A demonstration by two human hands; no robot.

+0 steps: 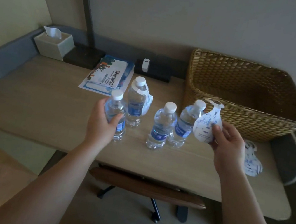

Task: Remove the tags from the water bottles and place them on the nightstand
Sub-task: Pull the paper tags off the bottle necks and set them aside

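Head view: my right hand (229,142) has its grip pinched on a tag (208,123) whose ring sits by the cap of the rightmost bottle (184,125); whether it has cleared the neck I cannot tell. Tag's long axis runs upright, up-left of the grip. Left hand (103,120) is clamped round the left near bottle (115,115) on the worktop (37,106). Far bottle (135,102) still wears a tag. Loose tags (252,159) lie just right of my right hand, the nearer hand, I judge.
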